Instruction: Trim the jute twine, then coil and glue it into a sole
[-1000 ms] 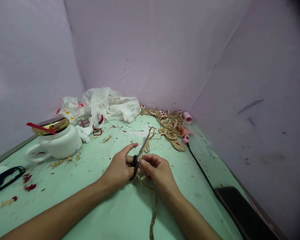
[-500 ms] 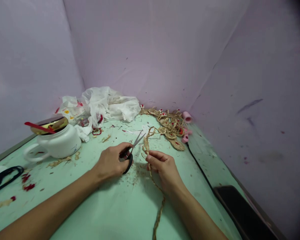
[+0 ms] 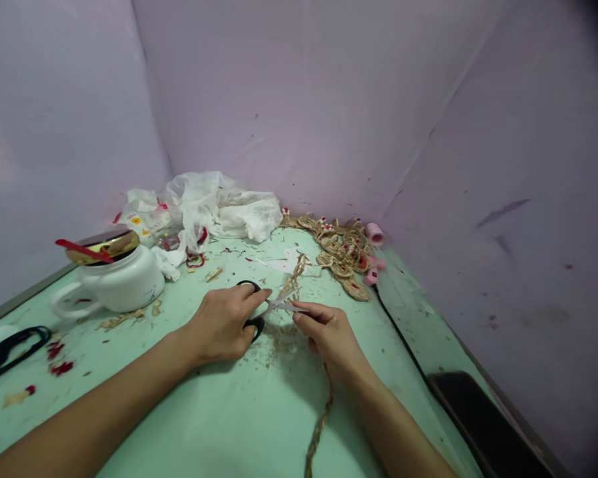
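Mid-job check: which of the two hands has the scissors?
The left hand: it grips the black handles of the scissors, blades parted. The right hand has no handle in it; it pinches the braided cord instead.

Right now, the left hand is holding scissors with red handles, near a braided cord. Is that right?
Not quite: the handles are black, not red, as the head view shows. The left hand does hold scissors near a braided cord.
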{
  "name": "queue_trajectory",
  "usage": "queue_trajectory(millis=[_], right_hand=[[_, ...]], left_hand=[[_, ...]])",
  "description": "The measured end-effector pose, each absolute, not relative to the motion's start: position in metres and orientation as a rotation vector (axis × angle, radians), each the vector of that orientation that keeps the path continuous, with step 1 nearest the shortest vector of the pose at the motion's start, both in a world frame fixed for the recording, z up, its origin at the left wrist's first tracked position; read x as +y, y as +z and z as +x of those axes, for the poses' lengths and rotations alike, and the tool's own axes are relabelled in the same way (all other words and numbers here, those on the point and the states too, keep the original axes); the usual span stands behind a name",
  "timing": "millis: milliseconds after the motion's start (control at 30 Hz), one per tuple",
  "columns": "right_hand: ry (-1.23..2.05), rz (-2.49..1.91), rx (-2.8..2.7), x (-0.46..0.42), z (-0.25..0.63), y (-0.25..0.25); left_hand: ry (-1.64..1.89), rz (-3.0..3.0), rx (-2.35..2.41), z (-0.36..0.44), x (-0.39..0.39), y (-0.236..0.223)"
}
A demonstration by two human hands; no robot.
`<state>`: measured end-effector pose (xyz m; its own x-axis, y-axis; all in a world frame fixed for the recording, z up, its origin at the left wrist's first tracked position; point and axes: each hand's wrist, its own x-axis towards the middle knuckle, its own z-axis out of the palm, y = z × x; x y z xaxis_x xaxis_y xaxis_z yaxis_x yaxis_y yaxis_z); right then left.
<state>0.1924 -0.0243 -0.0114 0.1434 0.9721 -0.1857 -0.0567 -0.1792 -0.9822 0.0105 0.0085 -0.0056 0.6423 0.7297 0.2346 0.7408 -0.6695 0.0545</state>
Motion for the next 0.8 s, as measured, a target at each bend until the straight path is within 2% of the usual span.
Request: queue_trajectory(millis=[267, 567, 667, 800], right_hand=[[1.113, -1.328, -1.187, -0.0235, 0.1951, -0.0139], [1.270, -1.320, -1.133, -0.0253, 0.1981, -0.0109], [1.330, -1.287, -1.004, -0.0255, 0.1978, -0.0100], [1.454, -1.207, -0.827, -0.0248, 0.1960, -0.0087]], left_hand=[[-0.259, -2.903, -1.237, 0.0103, 0.0069, -0.0044], [-0.326, -3.000, -1.199, 0.0065, 0.0102, -0.0109], [-0.465, -3.067, -1.230, 0.0071, 0.0112, -0.0107], [-0.901, -3.017, -1.463, 0.0074, 0.0157, -0.0122]])
